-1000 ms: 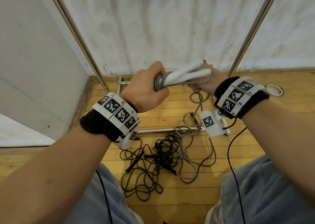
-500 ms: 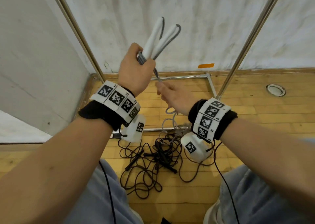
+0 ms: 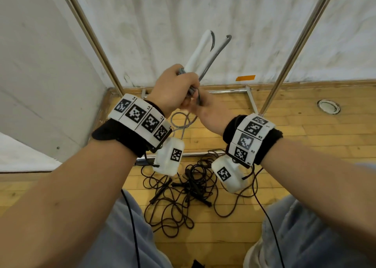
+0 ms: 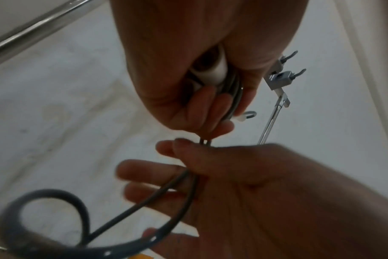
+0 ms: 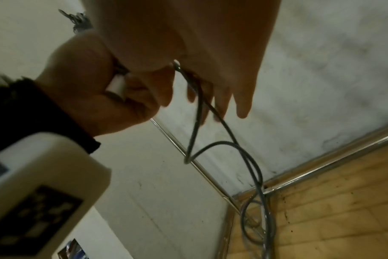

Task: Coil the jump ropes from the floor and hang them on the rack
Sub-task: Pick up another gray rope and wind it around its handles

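Note:
My left hand (image 3: 177, 86) grips the two white handles (image 3: 198, 52) of a grey jump rope (image 3: 184, 123) with some coiled cord, the handles pointing up. In the left wrist view the left hand (image 4: 210, 108) holds a handle (image 4: 217, 73) and cord together. Just beneath it, my right hand (image 3: 198, 103) pinches the grey cord between thumb and forefinger, its other fingers loosely spread. The right hand (image 4: 188, 145) holds two strands, and a loop (image 4: 55, 219) hangs below. In the right wrist view the cord (image 5: 198, 113) drops from the right hand (image 5: 188, 73) down to the floor.
Black jump ropes (image 3: 183, 188) lie tangled on the wooden floor between my knees. The rack's metal uprights (image 3: 295, 49) and base bars (image 3: 227, 91) stand against the white wall. Rack hooks (image 4: 281, 70) show high up beyond my left hand.
The handles went from lying level between both hands to standing upright in my left hand. My right hand slid down the cord, then came back up close under the left hand.

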